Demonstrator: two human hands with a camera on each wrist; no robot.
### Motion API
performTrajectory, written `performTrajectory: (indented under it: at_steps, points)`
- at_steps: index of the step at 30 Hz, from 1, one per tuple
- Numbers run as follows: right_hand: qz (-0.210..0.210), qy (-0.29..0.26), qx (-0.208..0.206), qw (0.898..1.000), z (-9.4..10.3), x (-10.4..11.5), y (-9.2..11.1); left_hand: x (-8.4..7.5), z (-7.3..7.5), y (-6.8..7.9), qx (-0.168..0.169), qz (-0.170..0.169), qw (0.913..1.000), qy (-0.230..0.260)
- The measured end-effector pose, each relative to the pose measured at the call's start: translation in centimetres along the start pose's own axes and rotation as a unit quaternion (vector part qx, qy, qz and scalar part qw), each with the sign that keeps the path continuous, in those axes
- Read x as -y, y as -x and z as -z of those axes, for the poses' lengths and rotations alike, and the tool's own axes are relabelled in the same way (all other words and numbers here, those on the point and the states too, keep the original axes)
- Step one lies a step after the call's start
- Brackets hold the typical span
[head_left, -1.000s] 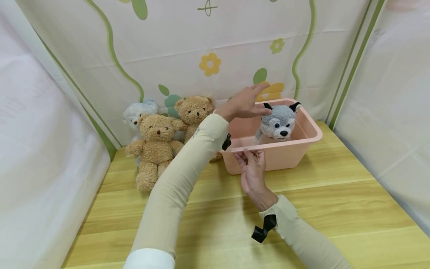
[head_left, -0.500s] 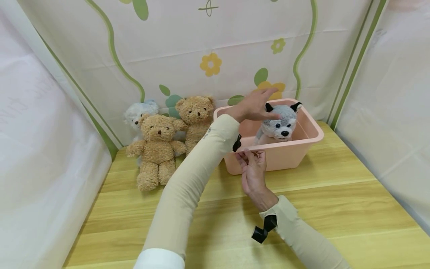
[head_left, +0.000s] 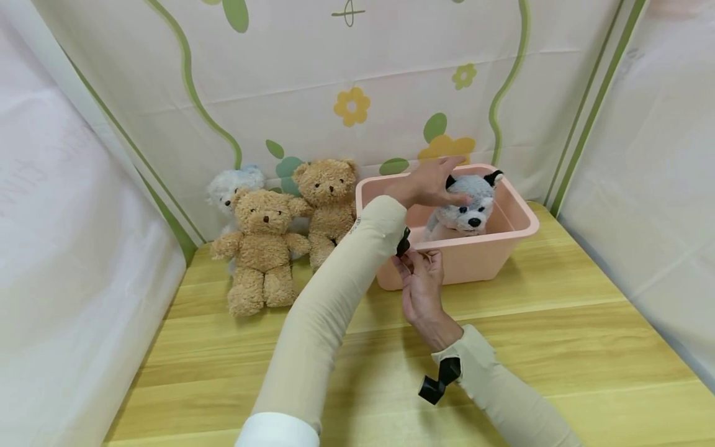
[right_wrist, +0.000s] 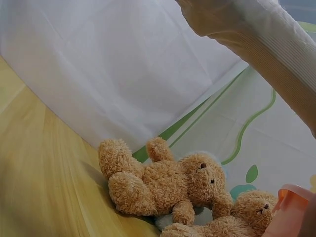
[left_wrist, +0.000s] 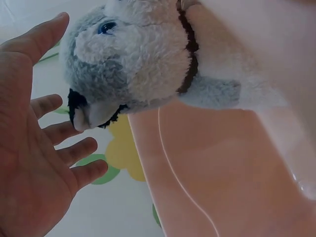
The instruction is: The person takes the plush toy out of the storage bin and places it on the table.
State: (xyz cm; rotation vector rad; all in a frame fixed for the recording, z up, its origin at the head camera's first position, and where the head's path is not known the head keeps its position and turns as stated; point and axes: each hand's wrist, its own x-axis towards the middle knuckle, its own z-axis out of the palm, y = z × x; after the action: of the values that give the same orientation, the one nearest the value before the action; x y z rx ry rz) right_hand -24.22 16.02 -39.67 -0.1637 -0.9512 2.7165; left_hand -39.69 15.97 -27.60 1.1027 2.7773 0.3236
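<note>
In the head view, a plush husky [head_left: 473, 208] sits inside a pink tub [head_left: 475, 257], its grey head above the rim. My left hand [head_left: 427, 183] reaches over the tub, thumb and fingers spread about the husky's head. In the left wrist view this hand [left_wrist: 29, 143] has its thumb apart from the head [left_wrist: 108, 74] and fingers beside a black-edged ear; whether a fingertip touches cannot be told. My right hand [head_left: 422, 298] holds the tub's front rim near its left end, fingers curled under it. The tub's edge [right_wrist: 289, 215] shows in the right wrist view.
Left of the tub, a brown teddy bear [head_left: 261, 248] sits in front of a second teddy bear [head_left: 328, 192] and a pale blue-white plush [head_left: 226, 186]. All stand on a wooden table [head_left: 223, 366]. A flower-patterned cloth [head_left: 268, 62] hangs behind, with white cloth at both sides.
My left hand has moved right and slightly down, from beside the husky's head to close about it. The right hand, tub and teddy bears have stayed put.
</note>
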Motion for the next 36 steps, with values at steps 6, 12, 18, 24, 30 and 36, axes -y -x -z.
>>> performTrajectory:
  at_steps: [6,12,18,24,30,36]
  points:
    - [0.005,0.004,-0.001,1.0,-0.04,0.02,0.01,-0.41,-0.45,-0.21,0.008,-0.007,0.9994,0.034]
    - [0.008,0.009,0.008,1.0,0.12,-0.01,0.07,-0.65,-0.52,-0.27,0.02,-0.012,0.9979,0.06]
    - [0.01,0.007,0.009,1.0,0.16,-0.06,0.09,-0.75,-0.59,-0.46,0.037,-0.001,0.9991,0.024]
    - [0.011,0.003,0.008,1.0,0.14,-0.06,0.09,-0.64,-0.74,-0.44,0.04,-0.015,0.9987,0.028]
    - [0.014,0.003,0.011,1.0,0.09,-0.04,0.17,-0.78,-0.69,-0.39,0.035,-0.029,0.999,0.0]
    - [0.009,0.006,0.009,1.0,0.04,0.0,0.19,-0.77,-0.63,-0.29,0.028,-0.036,0.9989,0.013]
